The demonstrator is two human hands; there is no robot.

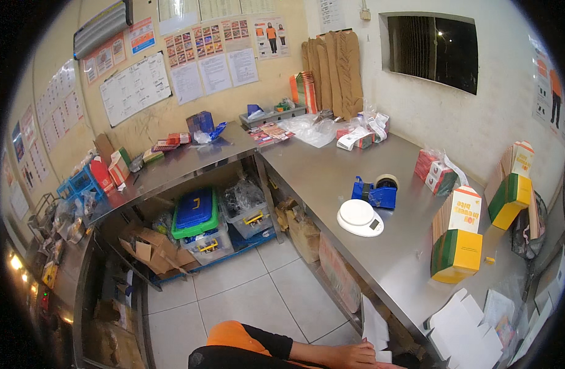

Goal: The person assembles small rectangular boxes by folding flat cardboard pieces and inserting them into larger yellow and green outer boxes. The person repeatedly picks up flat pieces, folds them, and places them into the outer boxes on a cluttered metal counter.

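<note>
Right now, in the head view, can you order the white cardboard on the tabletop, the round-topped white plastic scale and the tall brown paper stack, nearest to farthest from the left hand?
From the left hand:
1. White cardboard: right, near end of tabletop.
2. White plastic scale: ahead, midway along.
3. Brown paper stack: far corner.

The metal tabletop [313,178] is glossy, the white cardboard [372,323] matt.

Walls [417,112] — cream and white | floor [239,301] — pale, tiled | steel counter [307,178] | dark window [417,52]
</note>
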